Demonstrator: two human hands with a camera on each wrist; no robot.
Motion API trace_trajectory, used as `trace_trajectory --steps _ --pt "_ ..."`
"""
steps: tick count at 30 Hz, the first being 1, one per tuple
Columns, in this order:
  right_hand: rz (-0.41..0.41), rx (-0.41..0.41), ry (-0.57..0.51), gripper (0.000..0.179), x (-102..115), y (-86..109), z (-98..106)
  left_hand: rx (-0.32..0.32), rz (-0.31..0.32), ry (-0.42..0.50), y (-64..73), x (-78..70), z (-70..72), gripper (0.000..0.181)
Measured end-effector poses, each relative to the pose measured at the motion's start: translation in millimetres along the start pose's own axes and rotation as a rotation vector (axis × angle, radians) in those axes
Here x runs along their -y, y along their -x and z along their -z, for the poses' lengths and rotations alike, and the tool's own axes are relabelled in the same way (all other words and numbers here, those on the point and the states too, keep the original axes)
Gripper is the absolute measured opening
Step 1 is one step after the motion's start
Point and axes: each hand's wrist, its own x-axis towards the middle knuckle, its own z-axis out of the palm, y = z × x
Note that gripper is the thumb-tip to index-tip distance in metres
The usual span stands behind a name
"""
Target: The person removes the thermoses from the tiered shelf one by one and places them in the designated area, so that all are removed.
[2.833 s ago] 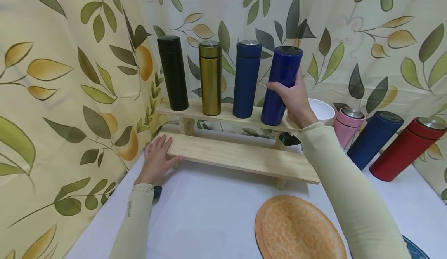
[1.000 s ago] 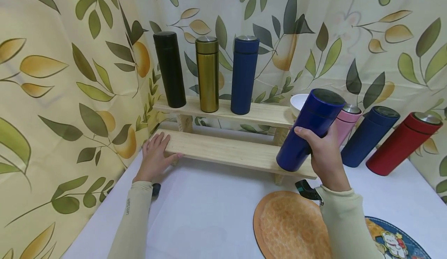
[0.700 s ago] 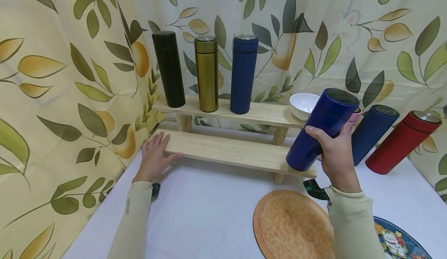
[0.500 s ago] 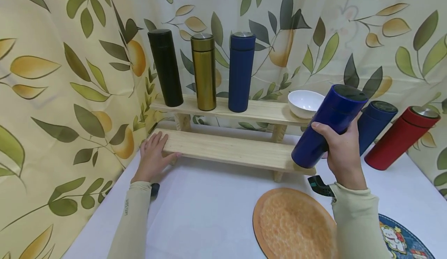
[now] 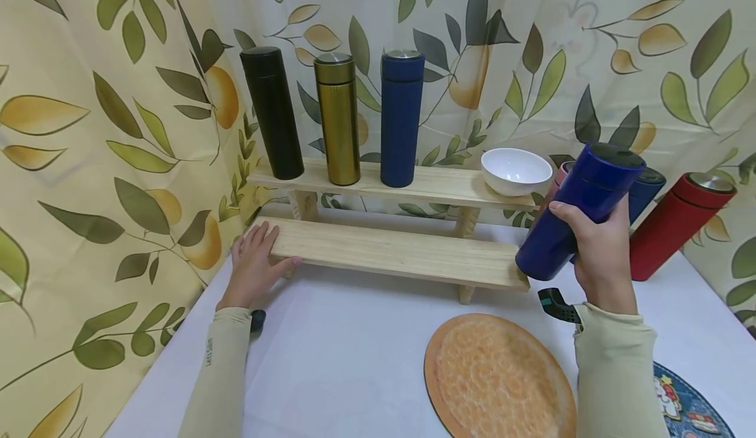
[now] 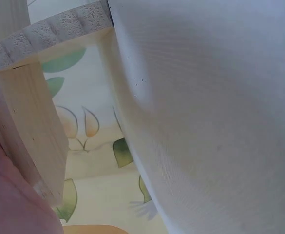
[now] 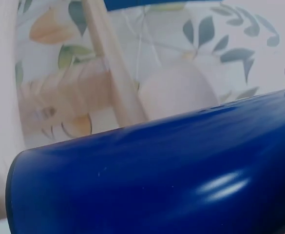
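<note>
My right hand (image 5: 605, 254) grips a glossy blue thermos flask (image 5: 575, 218), tilted with its dark lid up and to the right, in the air just past the right end of the lower shelf board. The same flask (image 7: 152, 170) fills the lower part of the right wrist view. My left hand (image 5: 255, 264) rests on the left end of the wooden two-tier rack (image 5: 396, 251), fingers on top and thumb along the front edge. On the upper tier stand a black flask (image 5: 273, 113), a gold flask (image 5: 338, 119), a matte blue flask (image 5: 401, 119) and a white bowl (image 5: 515, 172).
Behind the held flask, a pink flask (image 5: 561, 175) and another blue flask (image 5: 645, 192) are partly hidden. A red flask (image 5: 679, 228) leans at the right. A round tan mat (image 5: 499, 375) and a blue patterned mat (image 5: 691, 405) lie in front. A leaf-print curtain (image 5: 449, 4) surrounds the table.
My right hand has lifted the glossy blue flask off the upper tier, then brought it down, tilted, and to the right. The left hand has stayed on the rack. The view has shifted slightly.
</note>
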Motion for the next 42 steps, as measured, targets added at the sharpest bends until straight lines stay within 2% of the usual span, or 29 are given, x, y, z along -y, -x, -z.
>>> trace_trajectory --steps 5,9,15,22,28,34,42 --pt "-0.089 -0.064 0.081 0.089 -5 -2.5 15 0.006 0.001 -0.002 1.3 -0.9 -0.7 0.097" --pt "-0.123 -0.08 0.111 0.091 -9 -3.9 21 0.01 0.004 -0.006 1.8 -1.2 -1.0 0.097" --pt "-0.152 -0.083 0.157 0.095 -17 -5.4 28 0.009 -0.001 -0.014 1.3 -0.1 -2.1 0.096" --pt "-0.183 -0.089 0.131 0.098 -28 -7.6 35 0.001 -0.014 -0.016 -1.7 0.4 -2.6 0.096" --pt "-0.177 -0.071 0.128 0.098 -39 -9.1 39 -0.007 -0.012 -0.017 0.4 0.4 -3.6 0.094" --pt "-0.182 -0.089 0.132 0.099 -46 -12.1 43 0.0 -0.002 -0.006 1.7 -0.3 -1.6 0.096" --pt "-0.234 -0.08 0.185 0.102 -58 -13.6 52 0.005 -0.014 -0.011 -0.3 0.5 1.5 0.097"
